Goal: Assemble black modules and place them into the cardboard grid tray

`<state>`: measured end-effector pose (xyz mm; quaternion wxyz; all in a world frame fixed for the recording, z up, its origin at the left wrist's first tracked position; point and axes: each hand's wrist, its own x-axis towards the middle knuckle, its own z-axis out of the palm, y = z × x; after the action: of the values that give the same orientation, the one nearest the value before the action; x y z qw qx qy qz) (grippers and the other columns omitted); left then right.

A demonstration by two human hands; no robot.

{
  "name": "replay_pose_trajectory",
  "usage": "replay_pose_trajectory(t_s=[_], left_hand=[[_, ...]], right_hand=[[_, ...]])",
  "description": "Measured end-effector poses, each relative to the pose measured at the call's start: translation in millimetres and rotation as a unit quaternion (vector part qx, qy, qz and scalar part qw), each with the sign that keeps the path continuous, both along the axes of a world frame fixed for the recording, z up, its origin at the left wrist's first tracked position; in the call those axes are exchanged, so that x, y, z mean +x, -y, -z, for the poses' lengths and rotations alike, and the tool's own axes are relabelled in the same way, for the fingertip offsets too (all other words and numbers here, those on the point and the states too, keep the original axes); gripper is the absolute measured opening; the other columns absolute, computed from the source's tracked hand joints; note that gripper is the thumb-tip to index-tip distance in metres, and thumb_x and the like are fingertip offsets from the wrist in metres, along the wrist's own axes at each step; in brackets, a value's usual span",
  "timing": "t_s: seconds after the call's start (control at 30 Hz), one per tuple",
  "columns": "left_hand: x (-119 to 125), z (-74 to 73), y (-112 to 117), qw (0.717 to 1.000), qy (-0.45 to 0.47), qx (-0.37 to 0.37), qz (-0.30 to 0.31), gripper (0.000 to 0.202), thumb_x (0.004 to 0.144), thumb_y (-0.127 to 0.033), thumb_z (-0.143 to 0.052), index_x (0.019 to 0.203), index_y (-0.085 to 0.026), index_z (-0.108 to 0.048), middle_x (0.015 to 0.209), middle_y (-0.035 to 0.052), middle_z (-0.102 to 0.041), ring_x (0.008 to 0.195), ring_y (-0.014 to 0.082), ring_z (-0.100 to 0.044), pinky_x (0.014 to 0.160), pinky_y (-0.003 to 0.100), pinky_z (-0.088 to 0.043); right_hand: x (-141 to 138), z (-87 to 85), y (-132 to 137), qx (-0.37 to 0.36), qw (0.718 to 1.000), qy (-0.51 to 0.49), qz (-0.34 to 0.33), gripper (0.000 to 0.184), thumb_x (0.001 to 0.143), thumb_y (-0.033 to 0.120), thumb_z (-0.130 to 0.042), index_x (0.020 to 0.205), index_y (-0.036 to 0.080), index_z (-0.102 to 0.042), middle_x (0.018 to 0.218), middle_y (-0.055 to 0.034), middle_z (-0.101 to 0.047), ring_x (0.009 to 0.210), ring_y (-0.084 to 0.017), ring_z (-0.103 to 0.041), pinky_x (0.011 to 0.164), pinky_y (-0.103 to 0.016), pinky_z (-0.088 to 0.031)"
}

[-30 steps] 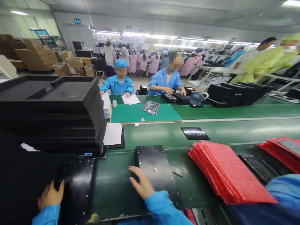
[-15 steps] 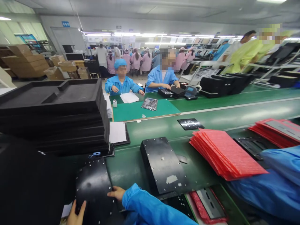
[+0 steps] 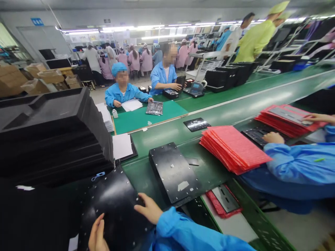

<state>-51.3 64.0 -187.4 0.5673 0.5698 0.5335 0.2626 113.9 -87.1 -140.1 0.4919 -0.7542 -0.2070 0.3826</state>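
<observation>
A dark black panel (image 3: 117,205) dotted with pale screw points lies tilted across the lower left, in front of me. My right hand (image 3: 149,208) grips its right edge, thumb and forefinger at the rim. My left hand (image 3: 98,234) is at the near part of the panel, fingers against its face; the palm is cut off by the frame's bottom edge. To the right, a similar black panel (image 3: 174,170) with a torn white patch rests on the green bench. A small light-blue tag (image 3: 98,176) sits beyond the held panel.
A tall stack of black foam trays (image 3: 99,139) stands at left. Red bubble-wrap sleeves (image 3: 232,146) are piled at right, beside a co-worker's blue sleeve (image 3: 300,160). White paper (image 3: 122,145) and a thin black plate (image 3: 196,124) lie farther back. Two people in blue sit opposite.
My hands and the panel have shifted right relative to the tray stack. The view has turned right, bringing the neighbouring co-worker's hands into sight.
</observation>
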Motion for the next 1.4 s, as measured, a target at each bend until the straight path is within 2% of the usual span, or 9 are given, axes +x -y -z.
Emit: replay_pose_trajectory(t_s=[0.2, 0.37, 0.47, 0.6, 0.7, 1.07, 1.17, 1.3, 1.4], left_hand=[[103.3, -45.7, 86.8, 0.984, 0.118, -0.074, 0.107, 0.050, 0.074, -0.056, -0.053, 0.100, -0.013, -0.062, 0.114, 0.0129, -0.064, 0.122, 0.0298, -0.051, 0.108, 0.041, -0.037], [171.3, -41.6, 115.1, 0.980, 0.097, -0.043, 0.167, 0.058, 0.078, -0.056, -0.050, 0.114, -0.011, -0.054, 0.123, 0.0173, -0.058, 0.120, 0.0282, -0.053, 0.103, 0.039, -0.042], [193.1, -33.2, 123.9, 0.984, 0.077, -0.020, 0.160, 0.069, 0.078, -0.054, -0.052, 0.132, -0.013, -0.041, 0.141, 0.0167, -0.044, 0.131, 0.0273, -0.042, 0.109, 0.037, -0.037], [207.6, -37.5, 134.3, 0.986, 0.038, -0.028, 0.160, 0.073, 0.078, -0.055, -0.055, 0.138, -0.018, -0.037, 0.145, 0.0112, -0.041, 0.136, 0.0271, -0.035, 0.114, 0.039, -0.028], [210.6, -49.7, 139.1, 0.988, 0.014, -0.008, 0.155, 0.080, 0.071, -0.057, -0.062, 0.137, -0.016, -0.040, 0.141, 0.0125, -0.044, 0.135, 0.0286, -0.036, 0.116, 0.040, -0.025], [209.7, -60.7, 135.5, 0.980, -0.047, 0.019, 0.190, 0.085, 0.069, -0.060, -0.063, 0.138, -0.015, -0.041, 0.142, 0.0123, -0.045, 0.137, 0.0282, -0.033, 0.117, 0.039, -0.023], [209.3, -67.8, 138.1, 0.971, -0.111, 0.087, 0.192, 0.085, 0.072, -0.060, -0.059, 0.140, -0.013, -0.037, 0.146, 0.0149, -0.038, 0.138, 0.0286, -0.031, 0.117, 0.041, -0.021], [225.9, -87.2, 168.8, 0.885, -0.226, 0.304, 0.271, 0.069, 0.081, -0.052, -0.054, 0.139, -0.015, -0.041, 0.151, 0.0148, -0.029, 0.143, 0.0286, -0.019, 0.117, 0.048, -0.017], [250.8, -95.0, 202.2, 0.790, -0.287, 0.364, 0.401, 0.067, 0.081, -0.052, -0.057, 0.139, -0.021, -0.042, 0.152, 0.0123, -0.028, 0.142, 0.0343, -0.017, 0.113, 0.060, -0.017]], right_hand=[[80.1, -46.8, 105.9, -0.003, 0.990, 0.085, 0.115, 0.057, 0.072, 0.042, -0.060, 0.120, 0.011, -0.058, 0.120, -0.0143, -0.062, 0.114, -0.030, -0.056, 0.103, -0.045, -0.039], [141.2, -37.6, 154.1, -0.042, 0.976, 0.176, 0.123, 0.055, 0.073, 0.045, -0.061, 0.118, 0.013, -0.062, 0.114, -0.0142, -0.063, 0.110, -0.032, -0.057, 0.101, -0.048, -0.041], [161.7, -15.7, 166.5, -0.081, 0.968, 0.215, 0.101, 0.065, 0.071, 0.041, -0.064, 0.129, 0.012, -0.055, 0.132, -0.0177, -0.051, 0.127, -0.033, -0.044, 0.109, -0.049, -0.032], [161.1, 15.5, 169.4, -0.033, 0.991, 0.111, 0.064, 0.080, 0.083, 0.044, -0.049, 0.149, 0.011, -0.019, 0.155, -0.0132, -0.018, 0.144, -0.022, -0.017, 0.118, -0.041, -0.017], [151.1, 26.1, 171.2, 0.012, 0.997, 0.054, 0.058, 0.081, 0.087, 0.050, -0.041, 0.151, 0.011, -0.008, 0.157, -0.0104, -0.010, 0.145, -0.019, -0.010, 0.119, -0.039, -0.013], [137.6, 28.7, 182.2, 0.114, 0.989, -0.055, 0.070, 0.082, 0.086, 0.054, -0.045, 0.152, 0.021, -0.008, 0.158, -0.0033, -0.010, 0.145, -0.019, -0.008, 0.119, -0.038, -0.012], [154.4, 31.3, 190.3, 0.127, 0.988, -0.061, 0.057, 0.081, 0.083, 0.056, -0.049, 0.150, 0.022, -0.018, 0.156, -0.0056, -0.021, 0.143, -0.022, -0.019, 0.117, -0.040, -0.019], [217.5, 53.7, 203.5, 0.003, 0.993, 0.112, 0.049, 0.090, 0.073, 0.063, -0.058, 0.145, 0.016, -0.032, 0.150, -0.0137, -0.031, 0.141, -0.032, -0.023, 0.114, -0.052, -0.022], [263.0, 80.6, 211.3, -0.145, 0.947, 0.288, 0.003, 0.079, 0.071, 0.055, -0.064, 0.135, 0.013, -0.045, 0.149, -0.0169, -0.033, 0.139, -0.040, -0.019, 0.110, -0.060, -0.016]])
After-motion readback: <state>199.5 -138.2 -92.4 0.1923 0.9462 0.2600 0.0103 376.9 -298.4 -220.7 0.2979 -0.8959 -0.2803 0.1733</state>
